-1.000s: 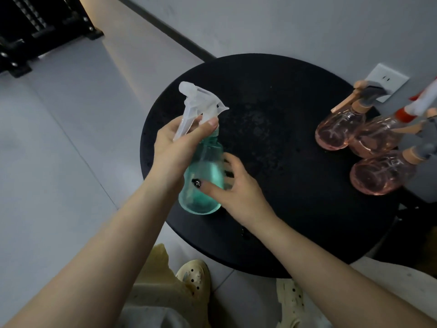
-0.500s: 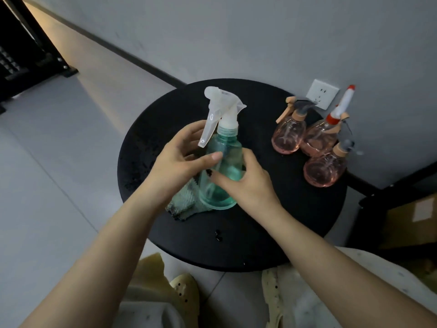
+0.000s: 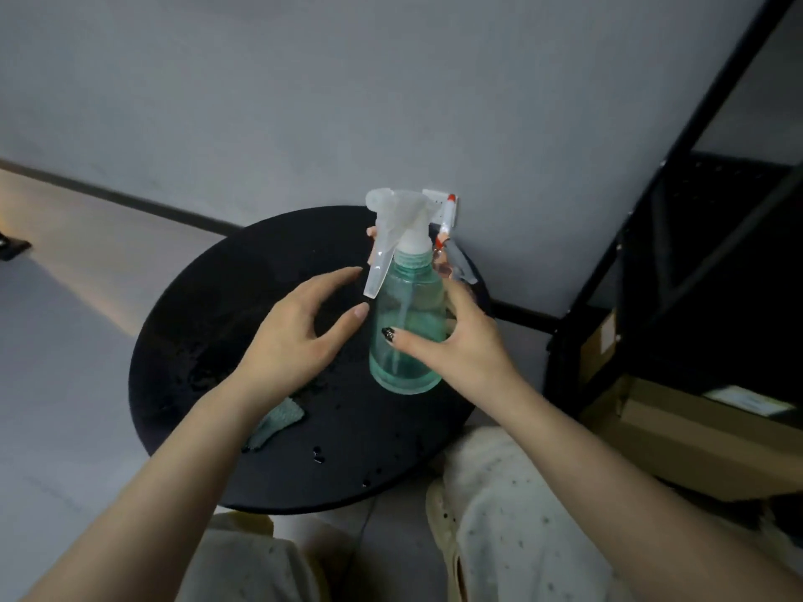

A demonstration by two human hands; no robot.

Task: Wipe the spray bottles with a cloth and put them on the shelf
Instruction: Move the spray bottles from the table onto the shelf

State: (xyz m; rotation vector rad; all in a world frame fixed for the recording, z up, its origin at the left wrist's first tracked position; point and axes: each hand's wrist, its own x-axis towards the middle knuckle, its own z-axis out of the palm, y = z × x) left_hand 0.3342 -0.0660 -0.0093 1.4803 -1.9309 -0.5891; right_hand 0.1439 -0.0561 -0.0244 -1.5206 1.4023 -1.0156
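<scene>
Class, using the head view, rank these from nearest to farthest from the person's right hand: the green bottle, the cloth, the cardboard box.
1. Green bottle: in the right hand's grip, above the table.
2. Cloth: on the table, under the left forearm.
3. Cardboard box: far right, at the foot of the black shelf.
</scene>
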